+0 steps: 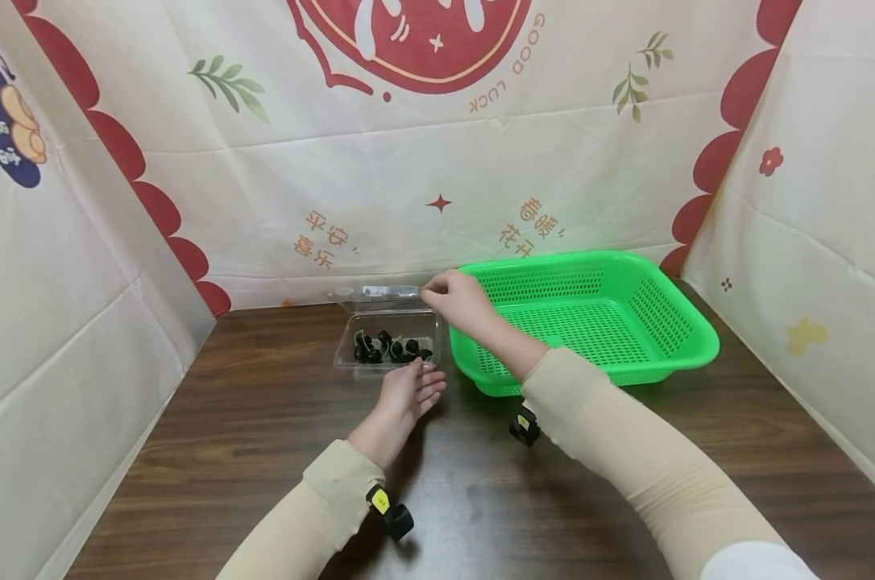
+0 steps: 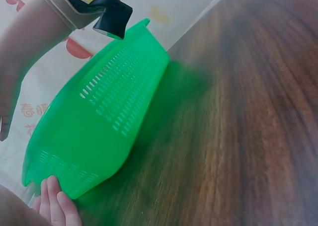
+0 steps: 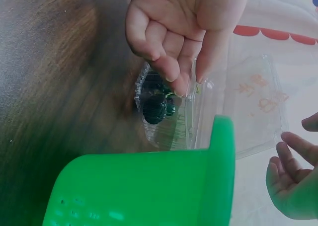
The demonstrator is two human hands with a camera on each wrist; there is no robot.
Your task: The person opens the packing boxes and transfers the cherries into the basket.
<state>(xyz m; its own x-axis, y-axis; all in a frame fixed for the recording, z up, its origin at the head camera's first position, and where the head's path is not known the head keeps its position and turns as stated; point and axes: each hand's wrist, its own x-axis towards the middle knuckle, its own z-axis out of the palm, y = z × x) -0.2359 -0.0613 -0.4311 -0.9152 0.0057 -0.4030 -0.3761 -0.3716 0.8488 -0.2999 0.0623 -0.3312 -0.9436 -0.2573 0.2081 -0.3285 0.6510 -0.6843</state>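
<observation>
In the head view a clear plastic clamshell box (image 1: 343, 348) stands on the table with its lid (image 1: 383, 300) raised at the back. Several dark, nearly black round fruits (image 1: 374, 354) with green stems, like cherries, lie inside it. My left hand (image 1: 403, 396) is at the box's front right corner, thumb by the rim and fingers (image 2: 55, 201) extended. At the lid's right end is my right hand (image 1: 461, 300). The right wrist view shows its thumb and fingers apart, the index finger close against the lid's corner (image 3: 276, 136). Whether the left fingertips touch the box I cannot tell.
A green perforated plastic basket (image 1: 553, 262) stands right of the box, under the right forearm. Patterned cloth (image 1: 394, 173) hangs close behind and along both sides of the dark wooden table (image 1: 263, 419).
</observation>
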